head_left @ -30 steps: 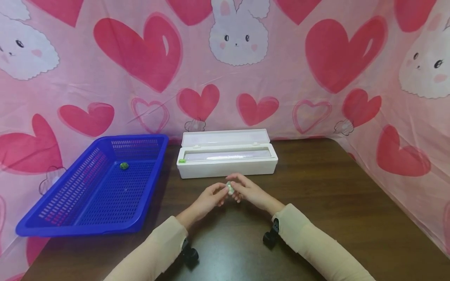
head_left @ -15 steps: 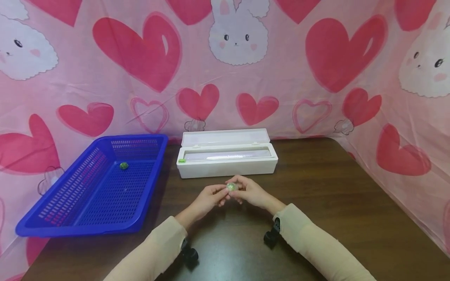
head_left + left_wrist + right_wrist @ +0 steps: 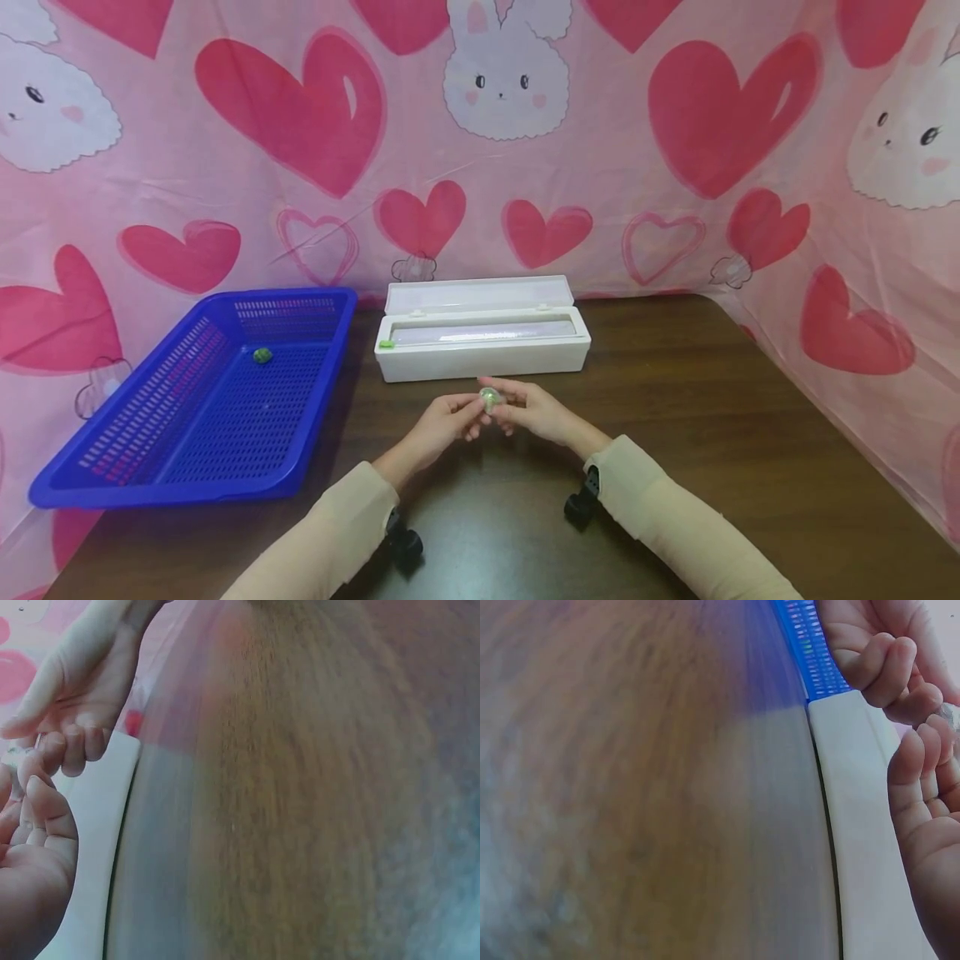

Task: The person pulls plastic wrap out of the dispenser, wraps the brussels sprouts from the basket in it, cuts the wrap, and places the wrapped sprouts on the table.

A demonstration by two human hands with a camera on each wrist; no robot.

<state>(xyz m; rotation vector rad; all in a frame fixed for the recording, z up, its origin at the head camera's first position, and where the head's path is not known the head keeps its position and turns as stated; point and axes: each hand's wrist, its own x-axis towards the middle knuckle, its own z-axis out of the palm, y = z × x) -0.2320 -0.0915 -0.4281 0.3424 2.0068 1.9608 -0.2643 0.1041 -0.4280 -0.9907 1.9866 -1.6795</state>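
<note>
Backdrop: pink fabric (image 3: 487, 225), creased, printed with red hearts and white rabbits. Table (image 3: 750, 467): dark brown, wood-grained, with a soft sheen. Basket (image 3: 225, 425): blue plastic, rectangular, slotted walls and perforated floor, holding one small, rounded, textured green piece (image 3: 262, 356). Box (image 3: 483, 363): long, smooth white plastic, its hinged lid (image 3: 480, 295) raised, a glossy strip (image 3: 480, 332) in its opening, a bright green tab (image 3: 386, 344) at one end. Small round bundle (image 3: 490, 402) — pale green, shiny, translucent-looking — is raised before the box, pinched between the fingertips of the left hand (image 3: 442, 423) and right hand (image 3: 542, 412). Sleeves (image 3: 637, 483): cream cloth, on both arms.
</note>
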